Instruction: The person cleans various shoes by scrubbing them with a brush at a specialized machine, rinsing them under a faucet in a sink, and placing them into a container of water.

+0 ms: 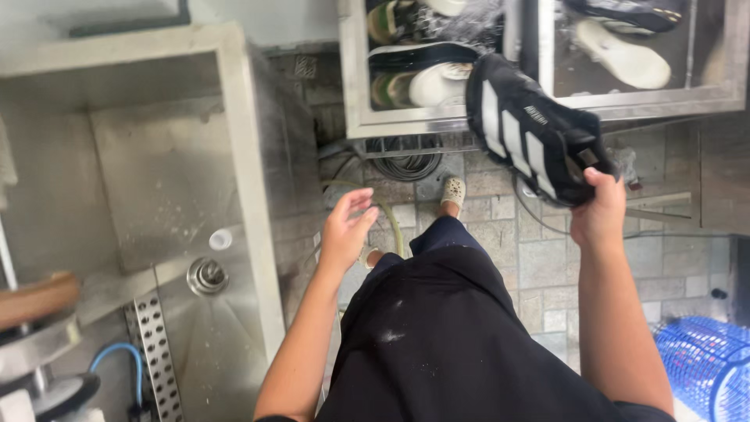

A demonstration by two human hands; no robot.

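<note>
Above tiled floor (547,258): black shoe (527,133) gripped in right-hand fingers (601,184).

Steel sink (248,156) (dry), grey tiled floor (539,266), metal rack (406,125)

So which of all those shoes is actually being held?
The black shoe with white stripes, gripped at its heel by the right hand; the others sit in the metal tubs.

The person wears a loose black garment (437,328), flecked with small pale spots near its middle. Both forearms above it are bare, with no sleeves, watch or gloves on the left hand (344,230) or right hand (600,215). Beyond the garment's far hem, pale perforated clogs (452,191) cover the feet
</note>
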